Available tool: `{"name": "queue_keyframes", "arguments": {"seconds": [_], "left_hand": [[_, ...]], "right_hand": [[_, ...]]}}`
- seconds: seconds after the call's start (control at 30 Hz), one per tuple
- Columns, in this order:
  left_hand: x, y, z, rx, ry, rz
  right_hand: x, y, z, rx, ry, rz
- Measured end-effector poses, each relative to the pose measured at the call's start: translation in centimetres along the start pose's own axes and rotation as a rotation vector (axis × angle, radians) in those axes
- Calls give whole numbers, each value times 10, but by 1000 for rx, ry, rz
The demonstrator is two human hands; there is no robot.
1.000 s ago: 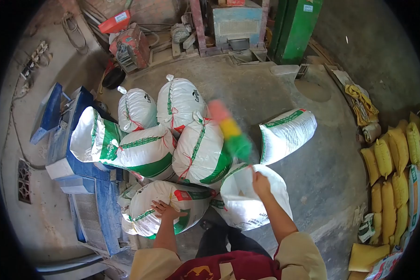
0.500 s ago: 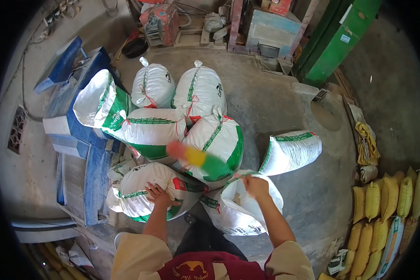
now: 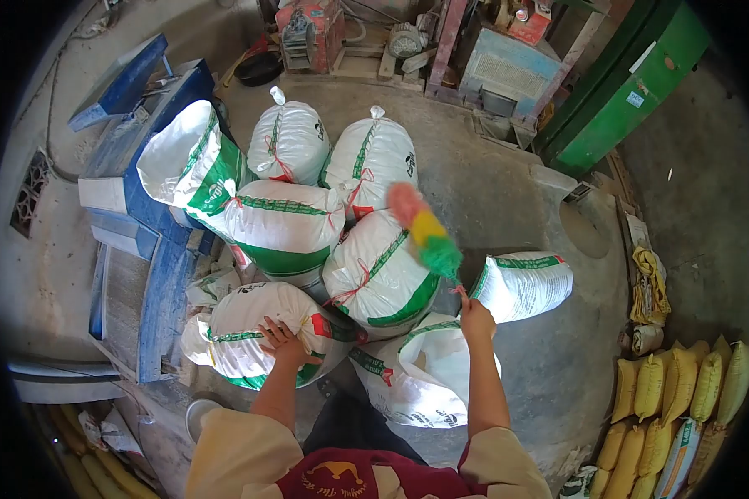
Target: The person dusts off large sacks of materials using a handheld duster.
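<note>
My right hand [image 3: 477, 316] grips the handle of a fluffy duster [image 3: 424, 230] banded pink, yellow and green, its head raised over a tied white-and-green sack [image 3: 374, 274]. My left hand [image 3: 281, 340] lies flat, fingers spread, on another full white sack [image 3: 250, 333] lying in front of me. An open-mouthed white sack [image 3: 429, 374] sits just below my right forearm. More tied sacks [image 3: 287, 141] stand bunched behind these on the concrete floor.
A single sack [image 3: 524, 284] lies on its side to the right. Blue metal equipment [image 3: 133, 216] stands at the left, a green cabinet [image 3: 632, 83] and machinery [image 3: 508, 66] at the back. Yellow bags [image 3: 682, 391] are stacked at the lower right.
The duster swung left and low over the sacks, then came back up to the right. My left hand has stayed on the near sack. The view has shifted a little.
</note>
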State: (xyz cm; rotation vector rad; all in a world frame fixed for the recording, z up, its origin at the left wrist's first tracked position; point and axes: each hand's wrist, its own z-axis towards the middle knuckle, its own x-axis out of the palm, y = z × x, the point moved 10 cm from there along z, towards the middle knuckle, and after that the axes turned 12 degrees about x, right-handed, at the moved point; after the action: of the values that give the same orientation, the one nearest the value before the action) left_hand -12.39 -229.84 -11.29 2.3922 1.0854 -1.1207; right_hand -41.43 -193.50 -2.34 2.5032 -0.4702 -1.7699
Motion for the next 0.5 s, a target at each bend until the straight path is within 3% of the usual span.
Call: {"name": "queue_keyframes", "arguments": {"seconds": [0.03, 0.1, 0.13, 0.23, 0.3, 0.37, 0.43, 0.5], "left_hand": [[2, 1, 2, 0, 2, -4], [5, 2, 2, 5, 9, -6], [5, 2, 1, 7, -6, -6], [-2, 0, 0, 8, -23, -11], [0, 1, -1, 7, -13, -21], [1, 3, 1, 5, -25, -14], [-5, 1, 5, 13, -27, -20], [3, 5, -2, 9, -3, -23]], "right_hand": [[4, 4, -6, 0, -4, 4], [17, 38, -39, -280, -44, -28], [23, 50, -57, -415, 45, -94], [12, 34, -46, -349, 15, -163], [-7, -14, -4, 40, 4, -124], [-13, -6, -6, -22, -75, -197], [16, 17, -29, -168, -95, -152], [12, 61, -82, -475, -59, -163]]}}
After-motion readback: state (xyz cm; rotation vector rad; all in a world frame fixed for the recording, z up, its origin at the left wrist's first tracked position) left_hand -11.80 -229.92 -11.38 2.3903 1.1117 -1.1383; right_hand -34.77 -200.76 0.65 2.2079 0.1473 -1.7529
